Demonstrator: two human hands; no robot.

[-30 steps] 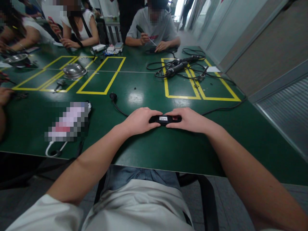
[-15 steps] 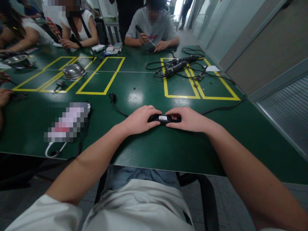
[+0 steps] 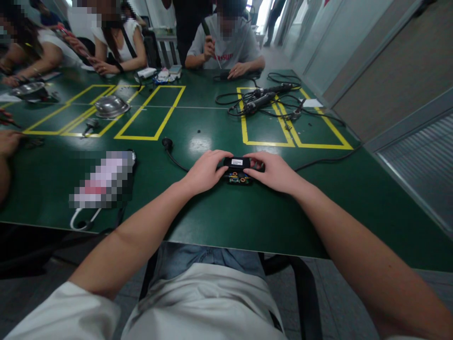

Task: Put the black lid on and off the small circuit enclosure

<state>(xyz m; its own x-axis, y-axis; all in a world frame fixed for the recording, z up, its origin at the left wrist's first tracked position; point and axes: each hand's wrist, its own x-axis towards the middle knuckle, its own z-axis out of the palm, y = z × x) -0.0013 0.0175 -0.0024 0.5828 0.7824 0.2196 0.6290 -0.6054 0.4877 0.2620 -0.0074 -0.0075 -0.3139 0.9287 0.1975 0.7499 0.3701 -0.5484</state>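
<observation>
Between my two hands is a black plastic cover (image 3: 230, 165) with a white printed label. My left hand (image 3: 208, 171) grips its left end, thumb in front and fingers behind. At the other end, my right hand (image 3: 278, 172) pinches it the same way. Just below and nearer to me lies an open black casing with a circuit board (image 3: 235, 179) in it, where small copper-coloured coils show. A black cable with a plug (image 3: 167, 143) runs from behind my left hand, and another black cable (image 3: 318, 162) leads off to the right.
A phone-like device (image 3: 106, 177) with a white strap lies at left. Beyond it are a metal bowl (image 3: 111, 107) and yellow-taped rectangles. Black tools with tangled cables (image 3: 262, 99) lie far right. Across the table, a person (image 3: 226, 45) holds a screwdriver; other people sit at left.
Both hands have lifted the labelled cover up and away from me, off the casing. The circuit board under it has come into view.
</observation>
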